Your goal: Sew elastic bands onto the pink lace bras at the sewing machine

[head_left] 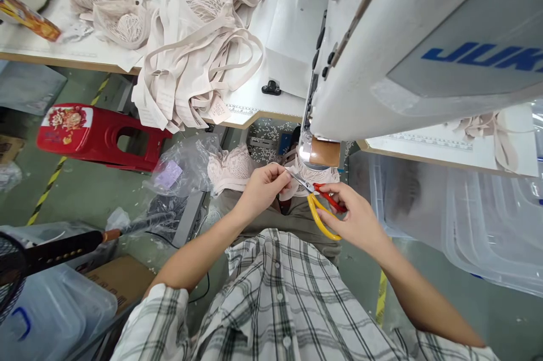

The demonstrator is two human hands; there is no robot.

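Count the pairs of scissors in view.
1: the red-and-yellow-handled scissors are in the right hand, blades pointing toward the left hand. More could be hidden under the bra pile.

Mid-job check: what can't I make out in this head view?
All in the head view:
- Lace bra on the lap: partly hidden by the left hand.
- Scissors: too small at the tips to tell what lies between the blades.
- Sewing machine: lettering cut off by the right edge.
- Labels on the piled garments: print too small.
- Mesh racket: cut off by the left edge.
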